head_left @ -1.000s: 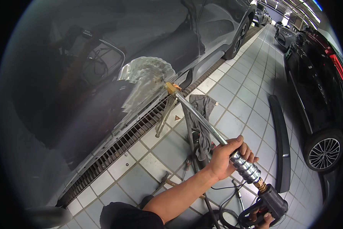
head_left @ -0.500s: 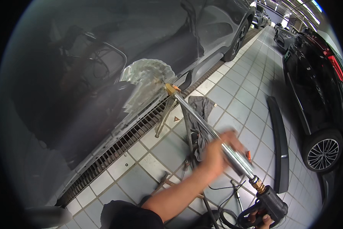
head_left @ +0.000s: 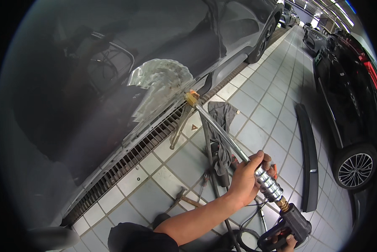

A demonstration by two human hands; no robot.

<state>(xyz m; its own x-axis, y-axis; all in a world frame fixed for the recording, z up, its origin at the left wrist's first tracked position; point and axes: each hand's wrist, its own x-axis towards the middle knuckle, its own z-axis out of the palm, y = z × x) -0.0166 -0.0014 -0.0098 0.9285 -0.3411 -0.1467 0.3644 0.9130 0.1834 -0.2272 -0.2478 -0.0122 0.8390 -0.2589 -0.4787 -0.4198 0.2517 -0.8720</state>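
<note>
A slide hammer (head_left: 224, 133) slants from the lower edge of the grey car's side panel (head_left: 171, 38) down to the lower right. Its brass tip (head_left: 191, 99) meets the panel beside a sanded patch of bare metal (head_left: 161, 84). My left hand (head_left: 249, 178) is closed round the ribbed chrome sliding weight (head_left: 269, 185), thumb along its upper end. The weight sits low on the rod, near the brass fitting. At the bottom right my right hand (head_left: 287, 241) grips the black pistol handle (head_left: 295, 224); most of its fingers are hidden behind it.
Locking pliers (head_left: 179, 130) hang by the tip. On the tiled floor lie a grey cloth (head_left: 222, 122), a hammer (head_left: 186, 199), a screwdriver (head_left: 204, 180), cables (head_left: 247, 235) and a long black trim piece (head_left: 308, 168). A floor grate (head_left: 129, 157) runs under the panel. A black car (head_left: 344, 92) stands right.
My left hand, blurred before, has slid the weight down the rod toward the pistol handle. The right hand keeps its grip, and the handle has shifted slightly left.
</note>
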